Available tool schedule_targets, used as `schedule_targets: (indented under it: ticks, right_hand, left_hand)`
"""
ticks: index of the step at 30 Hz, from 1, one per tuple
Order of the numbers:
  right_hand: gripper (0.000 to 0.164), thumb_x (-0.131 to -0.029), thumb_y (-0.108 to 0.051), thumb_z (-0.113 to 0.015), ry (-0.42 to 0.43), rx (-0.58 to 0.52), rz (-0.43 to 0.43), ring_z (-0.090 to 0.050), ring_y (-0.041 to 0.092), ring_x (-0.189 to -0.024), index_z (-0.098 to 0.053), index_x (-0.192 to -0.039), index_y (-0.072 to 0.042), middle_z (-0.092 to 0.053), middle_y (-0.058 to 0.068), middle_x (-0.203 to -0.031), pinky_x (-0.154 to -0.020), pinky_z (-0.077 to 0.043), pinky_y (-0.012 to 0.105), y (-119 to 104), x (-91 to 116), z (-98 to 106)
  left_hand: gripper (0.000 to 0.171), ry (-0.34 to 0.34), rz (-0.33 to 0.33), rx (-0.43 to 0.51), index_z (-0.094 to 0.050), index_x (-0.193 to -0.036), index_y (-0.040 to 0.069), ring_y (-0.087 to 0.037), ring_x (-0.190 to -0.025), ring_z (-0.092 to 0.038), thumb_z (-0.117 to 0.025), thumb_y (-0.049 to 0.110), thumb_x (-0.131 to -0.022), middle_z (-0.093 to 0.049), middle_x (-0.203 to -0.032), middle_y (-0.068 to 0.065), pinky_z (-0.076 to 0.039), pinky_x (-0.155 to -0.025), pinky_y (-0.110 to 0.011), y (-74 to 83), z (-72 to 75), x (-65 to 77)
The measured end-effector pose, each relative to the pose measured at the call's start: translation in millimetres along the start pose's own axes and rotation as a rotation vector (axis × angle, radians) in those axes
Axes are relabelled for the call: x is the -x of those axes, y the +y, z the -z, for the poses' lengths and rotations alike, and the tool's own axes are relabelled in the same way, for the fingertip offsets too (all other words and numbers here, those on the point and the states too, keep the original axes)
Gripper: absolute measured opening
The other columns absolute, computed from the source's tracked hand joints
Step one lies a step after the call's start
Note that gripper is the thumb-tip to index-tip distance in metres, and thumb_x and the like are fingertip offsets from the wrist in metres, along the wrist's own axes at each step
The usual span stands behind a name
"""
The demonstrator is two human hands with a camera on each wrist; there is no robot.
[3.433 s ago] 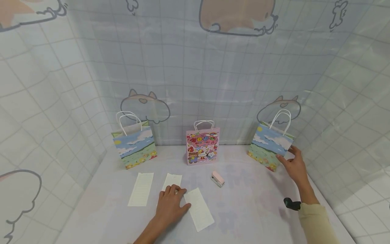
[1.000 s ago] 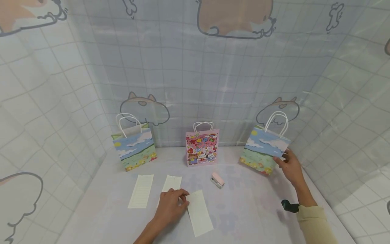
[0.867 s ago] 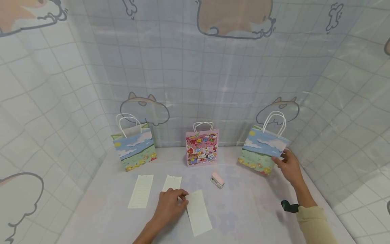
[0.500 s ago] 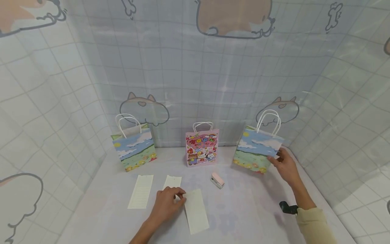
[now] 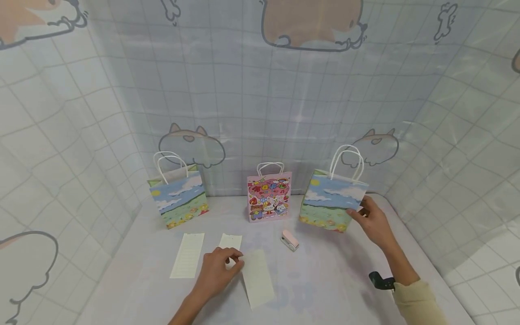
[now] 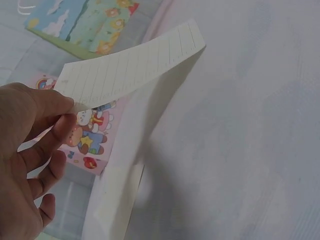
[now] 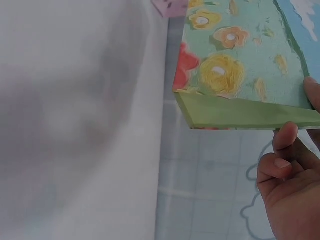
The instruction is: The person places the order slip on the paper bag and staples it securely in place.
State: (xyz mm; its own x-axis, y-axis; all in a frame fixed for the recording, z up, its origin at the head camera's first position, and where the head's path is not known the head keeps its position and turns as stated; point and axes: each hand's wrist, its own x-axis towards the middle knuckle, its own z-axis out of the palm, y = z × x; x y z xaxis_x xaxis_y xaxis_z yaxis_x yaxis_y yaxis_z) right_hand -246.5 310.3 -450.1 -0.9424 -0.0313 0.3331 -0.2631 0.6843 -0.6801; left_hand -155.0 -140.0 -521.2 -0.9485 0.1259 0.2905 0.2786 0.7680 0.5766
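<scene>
My left hand [image 5: 215, 271] pinches a corner of a pale lined paper slip [image 5: 258, 280] between thumb and index finger. In the left wrist view the slip [image 6: 135, 65] is lifted off the table and bends a little. With my right hand [image 5: 373, 223] I grip the side edge of a paper gift bag [image 5: 331, 203] printed with sky and flowers. Its white handles stand upright. Its green side panel [image 7: 240, 112] shows in the right wrist view, with thumb on the front and fingers on the side.
Two more slips lie flat, a left slip [image 5: 188, 255] and a partly covered slip [image 5: 230, 243]. A pink stapler [image 5: 290, 240] sits right of centre. A pink cartoon bag [image 5: 270, 197] and another landscape bag [image 5: 179, 197] stand near the back wall.
The right hand has carried the landscape bag leftward, toward the pink bag. My left hand has come to pinch its slip, lift it and draw it slightly left.
</scene>
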Motion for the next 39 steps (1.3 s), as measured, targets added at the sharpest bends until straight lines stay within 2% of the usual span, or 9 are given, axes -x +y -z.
schedule_targets:
  ticks: [10,17,23,30,39]
  right_hand:
    - [0.049,-0.098,-0.032,-0.067,-0.073,-0.049,0.114,-0.056,0.018,-0.079,-0.048,-0.140,-0.013,-0.065,0.006,-0.108,-0.059,-0.046,0.030,-22.7,7.0,-6.1]
    - [0.044,-0.097,-0.031,-0.069,-0.104,-0.080,0.128,-0.056,0.018,-0.077,-0.051,-0.135,-0.016,-0.064,0.002,-0.101,-0.060,-0.046,0.029,-37.5,12.3,-14.1]
    - [0.042,-0.096,-0.031,-0.070,-0.132,-0.097,0.127,-0.054,0.021,-0.074,-0.052,-0.131,-0.017,-0.064,0.001,-0.096,-0.059,-0.045,0.028,-44.5,16.8,-23.7]
    - [0.039,-0.095,-0.034,-0.071,-0.167,-0.110,0.123,-0.052,0.023,-0.071,-0.053,-0.126,-0.018,-0.062,0.000,-0.091,-0.057,-0.043,0.028,-55.5,22.8,-31.9]
    - [0.040,-0.094,-0.037,-0.071,-0.199,-0.096,0.120,-0.051,0.019,-0.071,-0.054,-0.126,-0.020,-0.060,-0.001,-0.088,-0.057,-0.043,0.028,-64.2,26.3,-43.4]
  left_hand:
    - [0.016,0.018,0.005,0.025,-0.073,-0.090,0.032,-0.003,-0.072,-0.053,-0.082,0.020,-0.084,-0.060,-0.077,0.031,-0.040,-0.072,-0.029,3.3,13.9,2.2]
    - [0.012,0.001,-0.018,0.039,-0.075,-0.091,0.030,-0.001,-0.073,-0.052,-0.081,0.022,-0.085,-0.060,-0.078,0.031,-0.042,-0.072,-0.026,9.4,15.2,3.7]
    - [0.014,-0.009,-0.020,0.051,-0.073,-0.091,0.032,0.002,-0.073,-0.050,-0.081,0.023,-0.085,-0.058,-0.078,0.033,-0.040,-0.075,-0.031,16.3,17.9,6.4]
    - [0.012,-0.027,-0.020,0.067,-0.074,-0.093,0.031,-0.004,-0.076,-0.053,-0.080,0.023,-0.086,-0.059,-0.079,0.033,-0.038,-0.077,-0.034,23.0,24.7,7.0]
    - [0.015,-0.053,-0.025,0.077,-0.069,-0.094,0.043,0.002,-0.078,-0.047,-0.076,0.031,-0.090,-0.057,-0.081,0.035,-0.033,-0.081,-0.041,38.5,37.8,9.5]
